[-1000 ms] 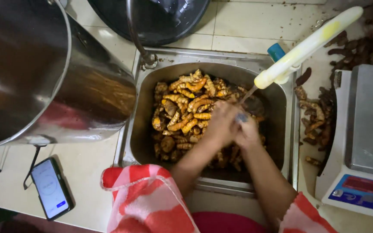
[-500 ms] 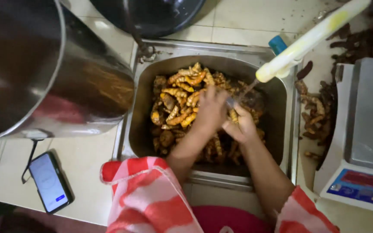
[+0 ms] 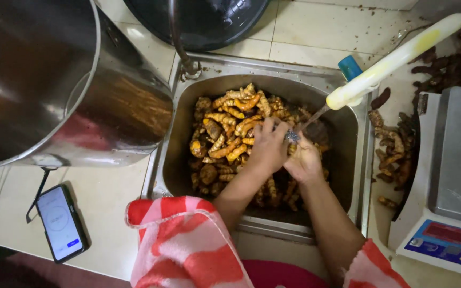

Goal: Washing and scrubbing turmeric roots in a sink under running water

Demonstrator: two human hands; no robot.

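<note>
A phone (image 3: 60,223) lies flat on the tiled counter (image 3: 105,202) at the far left, with its screen lit. Above it stands a big shiny metal pot (image 3: 54,80), which leans over the left edge of the sink (image 3: 172,154). A dark round pan (image 3: 209,18) sits behind the sink, and a thin metal tap pipe (image 3: 180,42) comes down in front of it.

The sink is full of orange and brown roots (image 3: 230,125). Both hands are down in the sink, close together over the pile. The left hand (image 3: 269,146) is curled around 1 root, with the fingers bent over it. The right hand (image 3: 304,160) is just beside it, touching it, and closed around something small; I cannot tell what it is. A thin stream of water (image 3: 316,114) falls from the pale hose end (image 3: 390,61) onto the hands. Red and white sleeves (image 3: 188,240) show at the bottom.

More roots (image 3: 393,154) lie on the counter to the right of the sink. A scale (image 3: 454,181) with a grey top sits at the far right.
</note>
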